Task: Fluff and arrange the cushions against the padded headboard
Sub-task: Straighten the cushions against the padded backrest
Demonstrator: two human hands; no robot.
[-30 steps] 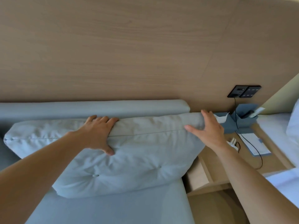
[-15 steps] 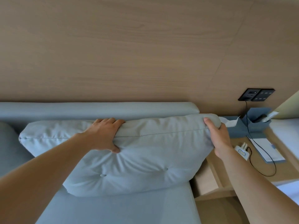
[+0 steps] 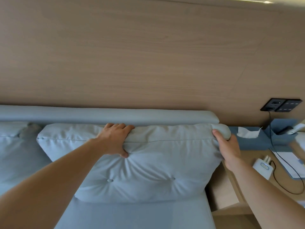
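Note:
A pale grey-blue tufted cushion [image 3: 148, 171] leans upright against the padded headboard [image 3: 105, 115], its bottom edge on the blue seat. My left hand [image 3: 115, 139] grips the cushion's top edge near the middle, fingers over the top and thumb pressed into the front. At the top right corner my right hand [image 3: 228, 149] is closed around that corner. A second cushion [image 3: 14, 151] of the same colour lies at the far left, partly cut off by the frame.
A wooden side table [image 3: 280, 184] stands to the right with a white charger [image 3: 262, 168], black cable, papers and a blue tissue box [image 3: 250, 139]. A black socket panel [image 3: 280, 104] sits on the wood-panelled wall. Blue seat [image 3: 140, 215] lies below.
My right hand went from hovering open beside the cushion's right corner to gripping it. The view shifted, bringing the second cushion into sight at the left. The left hand kept its hold.

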